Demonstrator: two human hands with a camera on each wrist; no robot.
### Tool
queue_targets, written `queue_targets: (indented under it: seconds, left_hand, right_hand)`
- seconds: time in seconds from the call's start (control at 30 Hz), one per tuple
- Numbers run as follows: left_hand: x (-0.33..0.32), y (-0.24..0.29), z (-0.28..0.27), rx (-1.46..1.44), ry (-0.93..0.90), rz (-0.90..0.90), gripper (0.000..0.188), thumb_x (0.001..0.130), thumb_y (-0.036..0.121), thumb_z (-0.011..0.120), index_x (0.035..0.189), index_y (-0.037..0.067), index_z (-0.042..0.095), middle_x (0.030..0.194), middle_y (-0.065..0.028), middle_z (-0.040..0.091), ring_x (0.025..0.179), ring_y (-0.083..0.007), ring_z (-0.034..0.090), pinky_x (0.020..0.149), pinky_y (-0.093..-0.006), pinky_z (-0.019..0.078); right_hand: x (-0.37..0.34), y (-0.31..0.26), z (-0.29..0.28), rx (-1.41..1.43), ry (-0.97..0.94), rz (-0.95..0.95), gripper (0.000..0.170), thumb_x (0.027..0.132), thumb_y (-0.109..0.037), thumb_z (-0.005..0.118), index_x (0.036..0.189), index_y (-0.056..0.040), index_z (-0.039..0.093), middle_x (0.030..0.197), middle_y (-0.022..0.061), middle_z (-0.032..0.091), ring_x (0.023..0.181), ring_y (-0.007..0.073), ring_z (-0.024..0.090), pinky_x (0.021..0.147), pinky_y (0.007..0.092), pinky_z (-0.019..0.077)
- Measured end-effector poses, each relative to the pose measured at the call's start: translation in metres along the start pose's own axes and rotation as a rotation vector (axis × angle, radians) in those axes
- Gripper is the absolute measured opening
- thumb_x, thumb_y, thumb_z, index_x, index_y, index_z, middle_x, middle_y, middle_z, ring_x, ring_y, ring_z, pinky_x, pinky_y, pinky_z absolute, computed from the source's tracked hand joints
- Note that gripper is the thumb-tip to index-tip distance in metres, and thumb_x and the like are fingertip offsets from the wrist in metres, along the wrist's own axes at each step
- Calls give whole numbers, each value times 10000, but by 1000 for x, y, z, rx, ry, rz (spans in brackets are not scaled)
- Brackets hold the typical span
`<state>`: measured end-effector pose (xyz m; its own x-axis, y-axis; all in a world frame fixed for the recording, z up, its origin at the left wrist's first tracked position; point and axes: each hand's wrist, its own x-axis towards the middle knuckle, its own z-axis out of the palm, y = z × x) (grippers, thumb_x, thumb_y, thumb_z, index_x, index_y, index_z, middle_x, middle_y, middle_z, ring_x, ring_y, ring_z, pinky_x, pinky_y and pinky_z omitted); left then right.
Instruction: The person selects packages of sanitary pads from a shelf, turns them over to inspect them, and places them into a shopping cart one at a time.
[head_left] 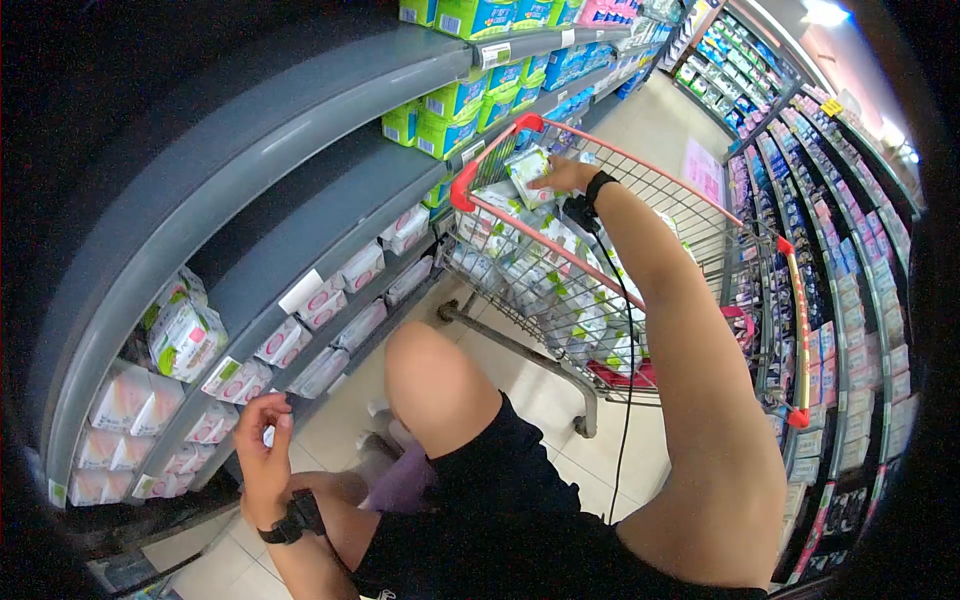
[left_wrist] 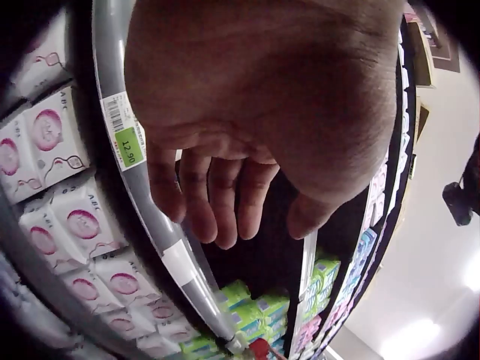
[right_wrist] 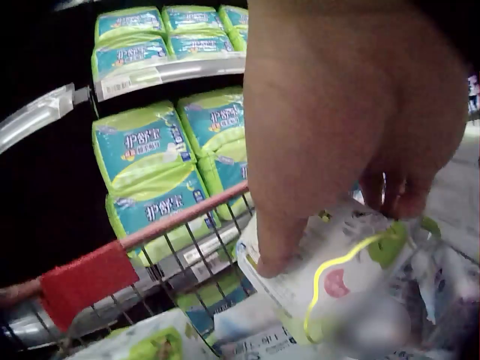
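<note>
My right hand (head_left: 570, 176) reaches over the far end of a shopping cart (head_left: 655, 164) and grips a white sanitary pad pack (head_left: 526, 176). In the right wrist view, the thumb presses one side of this pack (right_wrist: 337, 279), marked with green and a yellow curve, while the other fingers are partly hidden behind it. More white-and-green packs (head_left: 545, 290) are heaped in the cart below. My left hand (head_left: 264, 450) hangs beside the lower shelves with fingers loosely bent; in the left wrist view the hand (left_wrist: 262, 112) holds nothing.
Left of me runs a grey shelf unit (head_left: 290, 110). It carries white pads packs (head_left: 188, 335), pink-marked packs (left_wrist: 82, 225) and green-and-blue packs (right_wrist: 150, 142). Another stocked shelf (head_left: 845, 270) stands beyond the cart on the right. My bent knee (head_left: 435, 385) is between shelf and cart.
</note>
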<state>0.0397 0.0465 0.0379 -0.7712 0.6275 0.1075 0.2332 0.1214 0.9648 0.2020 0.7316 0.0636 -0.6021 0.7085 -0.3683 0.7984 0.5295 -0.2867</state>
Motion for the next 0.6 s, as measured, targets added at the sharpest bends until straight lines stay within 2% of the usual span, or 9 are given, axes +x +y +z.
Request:
queue_targets:
  seconds: [0.1,0.2,0.23,0.27,0.33,0.43,0.53,0.57,0.6]
  left_hand:
    - [-2,0,-1,24,4,-16,170,931,68,636,1086,0,641,940,-35,643,855,-109,567,797,-273,461]
    - [1,-5,1,-14,3,-29,186,931,84,649,1098,4,642,941,-34,643,864,-111,572,805,-275,464]
    - [1,-5,2,8,5,-38,194,939,93,653,1114,10,643,951,-34,644,880,-115,583,811,-275,469]
    - [2,-6,3,2,-5,-46,197,942,93,652,1120,11,644,955,-35,645,885,-115,586,811,-276,471]
    - [7,-8,5,-9,-19,-61,201,948,94,651,1133,14,646,962,-36,647,895,-116,592,812,-277,474]
    - [12,-5,8,-4,-56,-64,201,953,88,646,1140,15,647,968,-36,649,899,-115,595,812,-276,477]
    - [17,-4,13,-4,-67,-65,206,953,85,646,1147,16,648,969,-35,648,896,-112,592,811,-274,476]
    - [18,-3,15,-4,-71,-54,208,951,83,647,1147,15,647,966,-36,649,889,-112,590,810,-274,476]
    - [19,-2,18,-4,-76,-45,209,948,80,648,1147,14,647,964,-37,650,883,-112,588,808,-274,476]
  right_hand:
    - [-22,-15,3,-68,45,103,1138,771,-579,810,1521,103,294,1498,265,459,1395,343,442,1150,400,348]
    - [-7,9,2,175,87,-49,1103,775,-601,797,1506,88,342,1415,236,534,1286,325,534,1073,389,424]
    - [-19,3,-4,311,83,-28,997,796,-595,783,1467,49,424,1254,171,611,1086,241,612,913,348,496]
    - [-22,5,-8,489,70,-94,794,856,-549,747,1410,-30,514,1123,91,626,932,155,599,776,298,494]
    - [-12,12,-10,806,18,-96,730,858,-597,721,1371,-100,571,1192,115,609,974,203,590,789,375,517]
    - [-8,17,-3,369,-70,-233,584,963,-550,593,1354,-116,590,1187,74,631,1008,193,625,818,366,534]
    - [-28,-17,-2,665,-37,-62,699,883,-601,685,1411,-158,565,1410,138,552,1168,288,613,935,444,515]
    - [-43,-37,-9,687,-115,-37,816,839,-604,731,1447,-100,523,1535,158,447,1276,329,570,1006,438,493]
    - [-54,-50,-7,594,-100,-58,847,830,-606,741,1452,-80,511,1536,164,446,1279,326,568,1012,435,489]
